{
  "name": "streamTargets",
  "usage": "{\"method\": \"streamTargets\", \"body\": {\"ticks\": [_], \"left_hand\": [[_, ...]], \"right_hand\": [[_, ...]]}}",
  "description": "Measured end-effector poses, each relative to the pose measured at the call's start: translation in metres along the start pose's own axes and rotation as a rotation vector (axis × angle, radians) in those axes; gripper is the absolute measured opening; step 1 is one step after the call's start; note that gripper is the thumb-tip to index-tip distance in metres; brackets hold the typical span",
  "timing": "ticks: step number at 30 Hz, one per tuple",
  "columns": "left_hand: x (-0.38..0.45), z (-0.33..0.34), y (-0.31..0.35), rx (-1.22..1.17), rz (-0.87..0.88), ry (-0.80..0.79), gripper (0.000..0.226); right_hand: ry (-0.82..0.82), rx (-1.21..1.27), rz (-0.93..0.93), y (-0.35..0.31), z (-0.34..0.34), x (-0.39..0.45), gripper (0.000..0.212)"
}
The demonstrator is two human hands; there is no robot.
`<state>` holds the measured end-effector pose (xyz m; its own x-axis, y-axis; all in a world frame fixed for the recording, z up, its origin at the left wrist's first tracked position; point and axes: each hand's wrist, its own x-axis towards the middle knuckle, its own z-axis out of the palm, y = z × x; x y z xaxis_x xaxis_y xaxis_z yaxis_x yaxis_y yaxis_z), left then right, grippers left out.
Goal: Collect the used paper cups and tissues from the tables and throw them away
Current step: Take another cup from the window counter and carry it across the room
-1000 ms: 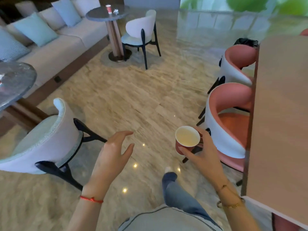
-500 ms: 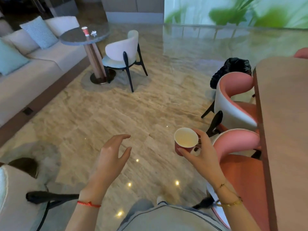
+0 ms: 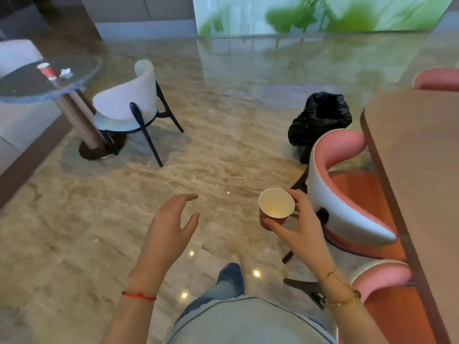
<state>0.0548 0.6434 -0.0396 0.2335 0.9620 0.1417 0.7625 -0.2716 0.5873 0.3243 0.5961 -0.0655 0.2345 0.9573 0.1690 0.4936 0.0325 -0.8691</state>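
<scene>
My right hand [image 3: 298, 234] holds a red paper cup [image 3: 275, 207] with a white inside, upright, at centre right. My left hand [image 3: 171, 227] hangs empty beside it, fingers spread. A black rubbish bag [image 3: 320, 117] in a bin stands on the floor ahead to the right, behind a pink chair. On the round grey table [image 3: 29, 85] at far left stand another red paper cup [image 3: 47, 70] and a crumpled white tissue [image 3: 65, 72].
A white chair [image 3: 129, 103] with dark legs sits by the round table. Two pink chairs [image 3: 347, 194] line a long wooden table [image 3: 417, 170] on my right. Marble floor [image 3: 223, 145] stretches ahead between them. A sofa lies at far left.
I have walked forward: the round table, white chair and black bag have come closer, and the near white chair has left view. My hands keep the same pose, the cup still held.
</scene>
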Motion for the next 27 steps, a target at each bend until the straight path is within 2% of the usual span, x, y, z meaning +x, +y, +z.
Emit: {"method": "streamTargets", "body": {"ticks": [5,12,19,27], "left_hand": [[0.149,0.005,-0.003,0.011,0.095,-0.038,0.037],[0.333,0.043,0.010,0.004,0.208,-0.141,0.037],[0.498,0.110,0.030,-0.039,0.252,-0.211,0.036],[0.694,0.173,0.083,-0.060,0.279,-0.230,0.036]], "right_hand": [[0.096,0.013,0.013,0.006,0.000,0.127,0.069],[0.209,0.026,0.133,0.038,-0.012,0.269,0.069],[0.265,0.007,0.220,0.106,-0.030,0.412,0.073],[0.267,-0.041,0.211,0.163,-0.083,0.604,0.077]]}}
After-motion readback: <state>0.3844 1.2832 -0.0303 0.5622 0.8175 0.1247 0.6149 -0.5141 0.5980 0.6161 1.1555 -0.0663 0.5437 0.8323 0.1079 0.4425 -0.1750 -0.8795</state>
